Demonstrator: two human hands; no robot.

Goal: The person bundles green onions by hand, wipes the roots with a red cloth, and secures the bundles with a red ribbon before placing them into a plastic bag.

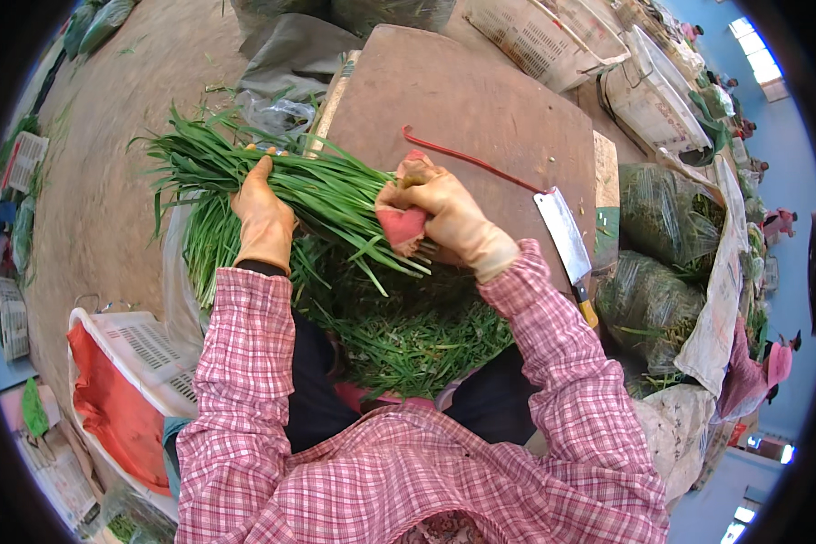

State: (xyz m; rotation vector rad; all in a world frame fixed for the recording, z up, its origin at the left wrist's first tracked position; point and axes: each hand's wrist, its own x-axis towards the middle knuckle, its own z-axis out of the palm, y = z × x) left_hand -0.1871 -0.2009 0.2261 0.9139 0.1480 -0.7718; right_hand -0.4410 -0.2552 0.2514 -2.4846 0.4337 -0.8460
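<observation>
1. Bunch of green leaves (322, 190): held aslant in front of the person, between the two gloved hands, near the board's left edge.
2. Left hand (265, 218): curled around the leafy part, thumb on top. Too loose a hold here could let outer leaves slide out; too tight a squeeze could bruise them.
3. Right hand (440, 204): fingers closed on a red-and-tan cloth (401, 218) against the stalk end. Should the cloth slip, the stalks could fan apart; several already splay below it.
4. Knife (562, 236): lies unheld at the board's right edge, its handle overhanging. Being near the right sleeve (553, 313), it could be knocked off by an outward elbow.
5. Red cord (471, 160): stretched across the board, one end by the blade; a snag on it might drag the knife.
6. Board (480, 100): brown, flat and worn, with small scraps near its right edge.
7. Surroundings: loose trimmings (417, 354) heaped between the knees; a white crate (150, 349) at left; stuffed clear bags (648, 299) at right; beyond these, other people (778, 363) and a blue wall (730, 109).
</observation>
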